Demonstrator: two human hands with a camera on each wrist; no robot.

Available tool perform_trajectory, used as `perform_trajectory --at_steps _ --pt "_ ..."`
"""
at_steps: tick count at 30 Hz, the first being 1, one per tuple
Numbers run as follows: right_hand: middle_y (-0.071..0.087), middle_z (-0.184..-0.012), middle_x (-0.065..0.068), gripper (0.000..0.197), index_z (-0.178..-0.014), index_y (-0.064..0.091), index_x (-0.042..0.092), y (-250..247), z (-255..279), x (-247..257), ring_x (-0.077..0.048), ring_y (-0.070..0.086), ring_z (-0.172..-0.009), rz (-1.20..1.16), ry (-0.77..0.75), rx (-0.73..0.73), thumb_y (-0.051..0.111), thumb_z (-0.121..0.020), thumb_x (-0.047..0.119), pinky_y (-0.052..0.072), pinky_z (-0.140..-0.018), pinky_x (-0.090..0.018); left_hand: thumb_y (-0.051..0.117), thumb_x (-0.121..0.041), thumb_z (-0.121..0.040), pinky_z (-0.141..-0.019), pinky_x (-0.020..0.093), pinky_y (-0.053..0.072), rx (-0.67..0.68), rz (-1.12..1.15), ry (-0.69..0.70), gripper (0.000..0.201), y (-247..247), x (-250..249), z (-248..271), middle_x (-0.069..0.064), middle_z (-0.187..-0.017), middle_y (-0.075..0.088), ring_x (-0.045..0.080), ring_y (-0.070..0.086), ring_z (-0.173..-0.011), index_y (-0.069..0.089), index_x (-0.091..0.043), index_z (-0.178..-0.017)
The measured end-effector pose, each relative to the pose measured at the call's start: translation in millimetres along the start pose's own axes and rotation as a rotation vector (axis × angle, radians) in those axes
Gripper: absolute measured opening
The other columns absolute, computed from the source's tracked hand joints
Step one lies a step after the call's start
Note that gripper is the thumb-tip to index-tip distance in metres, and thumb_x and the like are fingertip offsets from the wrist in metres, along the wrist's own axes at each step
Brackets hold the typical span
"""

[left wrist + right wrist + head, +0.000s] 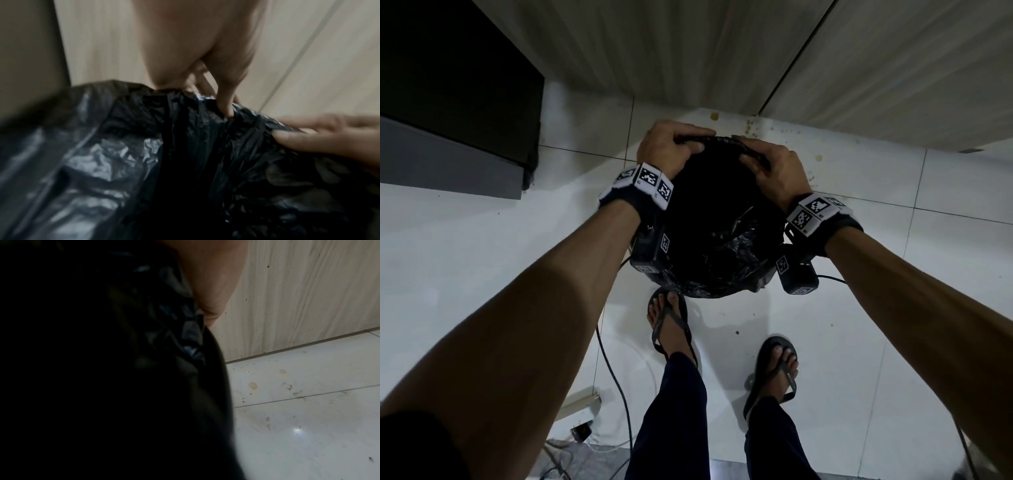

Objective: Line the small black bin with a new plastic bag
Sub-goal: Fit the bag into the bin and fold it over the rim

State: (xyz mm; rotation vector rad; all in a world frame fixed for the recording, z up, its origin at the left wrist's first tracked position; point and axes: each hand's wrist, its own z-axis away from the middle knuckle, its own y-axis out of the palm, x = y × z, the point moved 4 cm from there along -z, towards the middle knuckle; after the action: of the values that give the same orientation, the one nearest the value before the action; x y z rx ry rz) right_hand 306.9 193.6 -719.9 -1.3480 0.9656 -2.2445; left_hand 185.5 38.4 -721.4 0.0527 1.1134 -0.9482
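The small black bin stands on the white floor just in front of my feet, and only its dark side wall shows, in the right wrist view. A crinkled black plastic bag fills its mouth and drapes over the near rim. My left hand grips the bag's edge at the far left of the rim, thumb pressed into the plastic. My right hand pinches the bag's edge at the far right of the rim, its fingers curled over the film. The bin's inside is too dark to make out.
Light wood cabinet fronts rise right behind the bin. A dark appliance stands at the left. Brown stains dot the tiles by the cabinet. Cables trail on the floor by my sandalled feet.
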Motion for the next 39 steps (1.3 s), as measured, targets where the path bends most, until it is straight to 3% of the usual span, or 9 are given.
perform_trajectory --at_steps 3,7,13,18,21,24,30,35,39 --pt "0.068 -0.123 -0.003 0.039 -0.130 0.057 0.033 -8.4 0.7 3.8 -0.025 0.062 -0.113 0.042 -0.028 -0.026 0.056 -0.092 0.023 0.048 -0.099 -0.033 0.067 -0.021 -0.078 -0.097 0.029 0.052 -0.049 0.070 -0.007 0.027 -2.4 9.9 4.2 -0.015 -0.101 0.073 0.004 0.067 -0.099 0.074 -0.043 -0.093" --pt "0.072 -0.116 -0.007 0.045 -0.133 0.052 0.039 -26.0 2.7 5.7 -0.030 0.065 -0.103 0.171 -0.096 -0.030 0.053 -0.092 0.020 0.051 -0.090 -0.039 0.065 -0.006 -0.081 -0.100 0.030 0.051 -0.177 0.257 -0.013 0.028 -11.9 22.1 13.5 -0.005 -0.104 0.073 0.010 0.068 -0.102 0.075 -0.021 -0.103" --pt "0.073 -0.110 -0.012 0.039 -0.133 0.054 0.035 -24.9 16.1 11.3 -0.035 0.067 -0.091 0.182 -0.140 -0.057 0.050 -0.097 0.022 0.050 -0.078 -0.036 0.064 -0.004 -0.081 -0.101 0.033 0.050 -0.375 0.374 -0.116 0.028 -19.2 49.7 39.1 0.001 -0.105 0.073 0.012 0.068 -0.103 0.074 -0.017 -0.105" --pt "0.071 -0.116 -0.007 0.029 -0.122 0.066 0.025 -15.4 12.8 13.2 -0.027 0.065 -0.108 0.010 0.010 -0.107 0.055 -0.095 0.024 0.050 -0.094 -0.034 0.060 -0.010 -0.084 -0.094 0.022 0.049 -0.456 0.192 -0.187 0.029 -21.1 49.6 59.9 -0.001 -0.108 0.073 0.015 0.067 -0.103 0.072 -0.022 -0.108" --pt "0.073 -0.113 -0.004 0.025 -0.113 0.070 0.022 -13.6 12.4 9.5 -0.025 0.065 -0.108 -0.027 0.031 -0.136 0.053 -0.095 0.026 0.050 -0.093 -0.034 0.057 -0.012 -0.081 -0.098 0.028 0.046 -0.371 -0.164 0.032 0.042 -20.3 21.8 52.0 -0.005 -0.117 0.068 0.016 0.060 -0.112 0.063 -0.033 -0.118" --pt "0.074 -0.109 -0.005 0.024 -0.108 0.071 0.020 -10.8 10.0 5.9 -0.028 0.065 -0.105 -0.041 0.058 -0.139 0.052 -0.095 0.028 0.051 -0.089 -0.036 0.057 -0.011 -0.084 -0.098 0.031 0.048 -0.181 -0.245 0.226 0.039 -9.8 -0.2 32.5 -0.004 -0.116 0.068 0.017 0.061 -0.110 0.066 -0.032 -0.115" --pt "0.075 -0.106 -0.003 0.023 -0.108 0.070 0.022 -18.1 6.1 13.5 -0.024 0.068 -0.098 -0.012 0.005 -0.195 0.053 -0.092 0.019 0.051 -0.090 -0.035 0.058 -0.023 -0.088 -0.097 0.027 0.050 -0.202 -0.117 0.097 0.027 -10.7 11.3 19.6 -0.012 -0.111 0.073 0.009 0.064 -0.109 0.071 -0.041 -0.102" --pt "0.070 -0.074 -0.011 0.027 -0.096 0.054 0.015 -21.3 6.9 26.0 -0.035 0.059 -0.066 0.096 -0.074 -0.153 0.042 -0.077 0.001 0.050 -0.063 -0.041 0.054 -0.028 -0.092 -0.099 0.029 0.049 -0.185 -0.139 0.051 0.026 -12.8 16.6 31.7 -0.016 -0.116 0.070 0.009 0.062 -0.113 0.068 -0.043 -0.108" --pt "0.062 -0.071 -0.010 0.031 -0.091 0.061 0.011 -18.5 11.4 30.9 -0.036 0.058 -0.067 0.153 -0.043 -0.107 0.040 -0.070 0.000 0.043 -0.060 -0.036 0.050 -0.032 -0.094 -0.093 0.022 0.046 -0.199 -0.158 0.001 0.027 -11.3 24.4 42.7 -0.017 -0.118 0.069 0.009 0.061 -0.113 0.065 -0.044 -0.111"
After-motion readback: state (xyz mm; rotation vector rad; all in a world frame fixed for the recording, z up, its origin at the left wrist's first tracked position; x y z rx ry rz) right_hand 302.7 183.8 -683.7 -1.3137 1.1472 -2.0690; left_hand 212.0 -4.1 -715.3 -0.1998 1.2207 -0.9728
